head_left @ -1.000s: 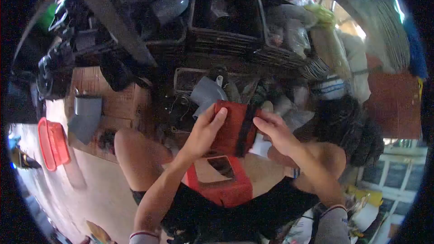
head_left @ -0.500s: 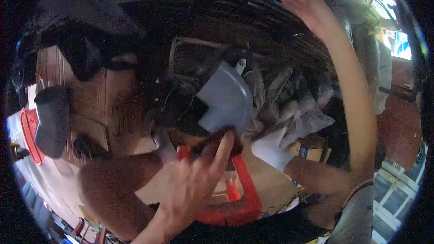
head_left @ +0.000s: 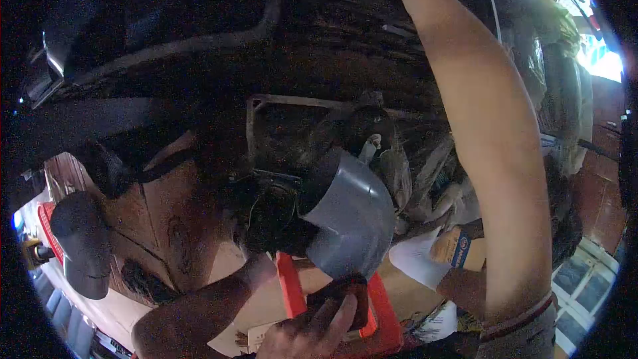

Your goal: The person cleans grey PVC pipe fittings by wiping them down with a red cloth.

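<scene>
My left hand (head_left: 309,332) is closed around a dark red, block-like piece (head_left: 359,299) at the bottom middle. That piece sits right at the lower end of a large grey pipe elbow (head_left: 362,216), overlapping its edge in this view. Under the hand and elbow is a red plastic frame (head_left: 389,319) that looks like a stool. My right forearm (head_left: 478,106) stretches up the right side to the top edge, and the hand there is cut off by the frame and lost in darkness.
Another grey curved piece (head_left: 83,242) stands at the left by brown cardboard (head_left: 159,226) and a red basket (head_left: 50,229). Clear plastic wrapping (head_left: 432,179) lies behind the elbow. A small cardboard box (head_left: 458,249) is near the white sock (head_left: 419,259). Dark metal framing (head_left: 186,43) spans the top.
The view has tilted up, so the elbow and my left hand appear lower. My right hand, seen earlier with fingers spread, has reached past the top edge. The left hand keeps the dark red piece.
</scene>
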`<state>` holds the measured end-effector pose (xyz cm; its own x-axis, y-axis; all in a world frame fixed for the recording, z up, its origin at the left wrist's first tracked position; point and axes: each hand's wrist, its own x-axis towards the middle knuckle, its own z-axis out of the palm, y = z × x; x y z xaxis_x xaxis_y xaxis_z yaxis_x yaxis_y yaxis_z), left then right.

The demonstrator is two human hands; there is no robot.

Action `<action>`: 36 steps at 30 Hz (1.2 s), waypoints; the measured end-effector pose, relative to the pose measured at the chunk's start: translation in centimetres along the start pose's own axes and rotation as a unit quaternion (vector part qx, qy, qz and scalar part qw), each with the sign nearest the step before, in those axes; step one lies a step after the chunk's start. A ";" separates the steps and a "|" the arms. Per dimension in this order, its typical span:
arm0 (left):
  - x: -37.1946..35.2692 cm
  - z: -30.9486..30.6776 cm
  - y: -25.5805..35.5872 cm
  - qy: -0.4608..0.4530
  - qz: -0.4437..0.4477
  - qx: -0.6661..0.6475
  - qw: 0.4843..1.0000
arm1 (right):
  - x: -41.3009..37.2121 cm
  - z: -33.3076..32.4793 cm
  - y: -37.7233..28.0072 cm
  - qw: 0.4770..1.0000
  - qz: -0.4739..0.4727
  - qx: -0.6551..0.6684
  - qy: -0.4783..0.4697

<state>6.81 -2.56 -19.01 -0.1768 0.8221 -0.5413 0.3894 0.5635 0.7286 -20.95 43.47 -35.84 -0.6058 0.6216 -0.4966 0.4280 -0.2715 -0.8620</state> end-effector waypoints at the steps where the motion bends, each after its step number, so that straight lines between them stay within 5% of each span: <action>1: -0.2 0.3 0.0 0.005 0.005 -0.006 1.000 | 0.1 0.0 0.1 1.000 -0.007 -0.007 0.004; 6: 0.2 0.7 -0.2 0.008 -0.013 -0.047 0.999 | 0.0 0.3 0.1 0.999 -0.033 -0.027 0.024; 12: 1.4 -1.9 0.3 0.121 0.090 0.060 0.987 | 0.1 0.0 -0.3 0.996 -0.063 -0.043 0.046; 15: 1.0 -2.3 0.3 0.096 0.062 -0.019 0.993 | 0.0 -0.9 -1.5 0.994 -0.080 -0.046 0.057; 18: 0.4 -1.8 -0.4 0.073 0.053 0.038 0.995 | 0.1 -1.3 -2.1 0.990 -0.115 -0.034 0.067; 22: -0.2 -1.2 0.0 0.178 0.095 0.011 0.979 | -1.9 -4.5 -3.6 0.981 -0.188 0.010 0.054; 25: -0.8 -2.3 1.3 0.115 0.050 0.078 0.989 | -7.3 -6.4 -7.5 0.979 -0.201 0.030 0.036; 33: -3.0 -1.9 2.5 0.193 0.081 0.180 0.961 | -31.3 -13.0 -9.7 0.953 -0.276 -0.128 -0.008; 36: -3.3 -3.7 2.4 0.196 0.046 0.051 0.978 | -40.5 -14.9 -8.8 0.970 -0.239 -0.042 -0.008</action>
<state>5.00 -3.56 -13.93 -0.4612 0.8490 -0.2579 0.5051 0.4902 0.7104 9.85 31.66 -6.68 -0.7578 0.6510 -0.0449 0.1486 0.1051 -0.9833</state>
